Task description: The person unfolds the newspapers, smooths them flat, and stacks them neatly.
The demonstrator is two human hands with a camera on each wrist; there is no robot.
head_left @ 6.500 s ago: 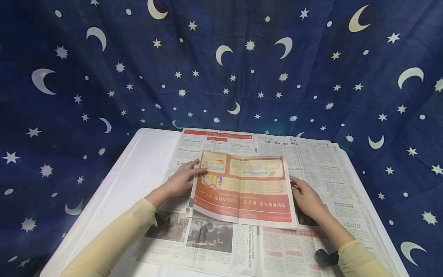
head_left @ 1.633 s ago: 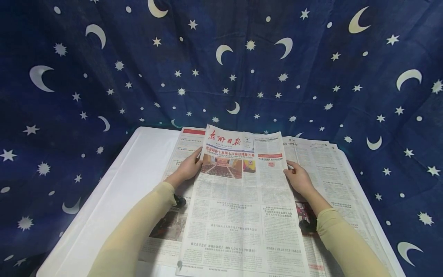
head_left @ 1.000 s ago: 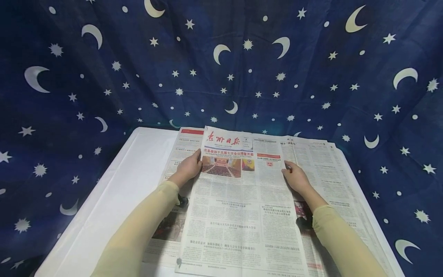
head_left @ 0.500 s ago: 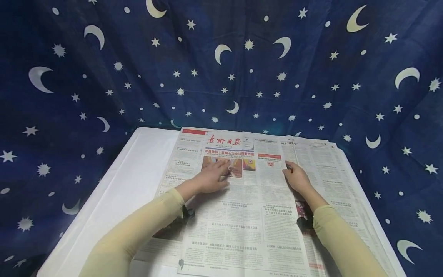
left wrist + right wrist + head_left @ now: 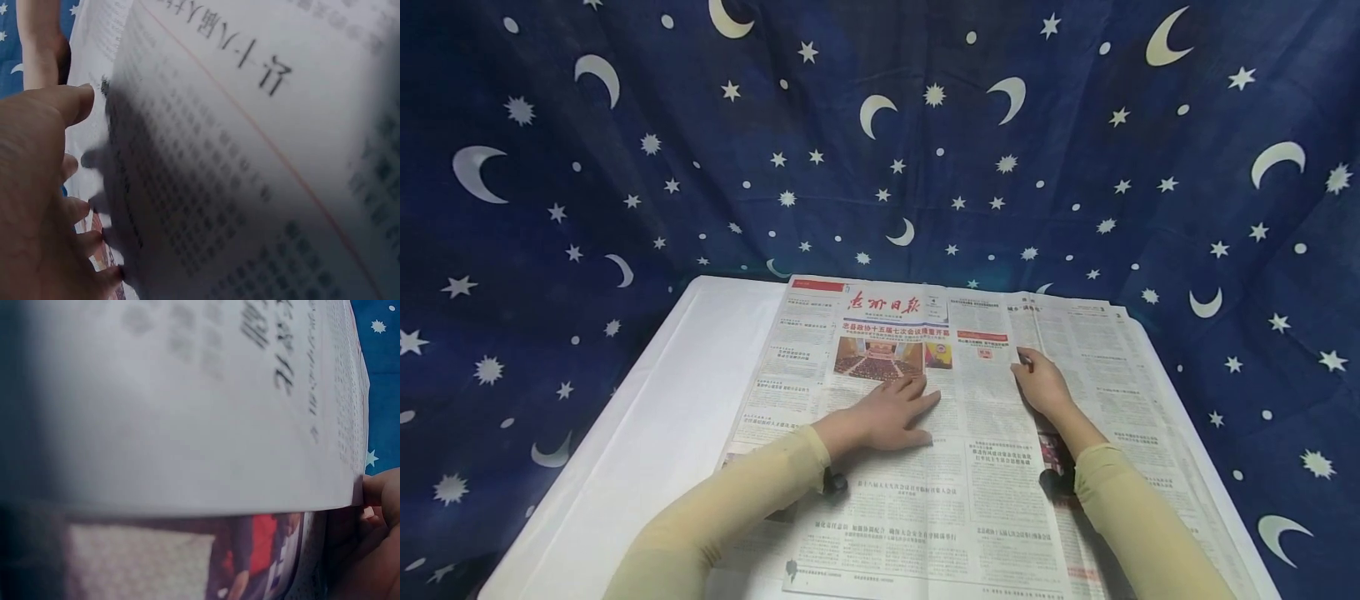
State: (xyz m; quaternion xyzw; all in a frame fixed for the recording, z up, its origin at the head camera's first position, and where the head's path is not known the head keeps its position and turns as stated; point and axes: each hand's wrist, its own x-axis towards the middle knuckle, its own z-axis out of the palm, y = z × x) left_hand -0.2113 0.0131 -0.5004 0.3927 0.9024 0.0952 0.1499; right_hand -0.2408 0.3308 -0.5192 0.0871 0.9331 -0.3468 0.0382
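A folded newspaper [image 5: 1000, 400] with a red title and a photo lies on the spread newspaper sheets [image 5: 1097, 367] beneath it. My left hand [image 5: 891, 417] rests on its middle, just below the photo, with fingers spread. In the left wrist view the fingers of the left hand [image 5: 37, 187] stretch out over the printed page. My right hand [image 5: 1042, 383] holds the right edge of the top newspaper. In the right wrist view, the thumb of that right hand [image 5: 375, 544] lies against the paper's edge; its other fingertips are partly hidden below.
A white-covered table [image 5: 662, 392] shows to the left of the papers. Behind it hangs a dark blue curtain [image 5: 850, 108] with moons and stars. A colour photo [image 5: 144, 562] on the lower sheet shows beneath the top paper's edge in the right wrist view.
The small folded paper with the red page has become a longer front page. Since then, my left hand has left its left edge and moved right onto its middle. The right hand has stayed.
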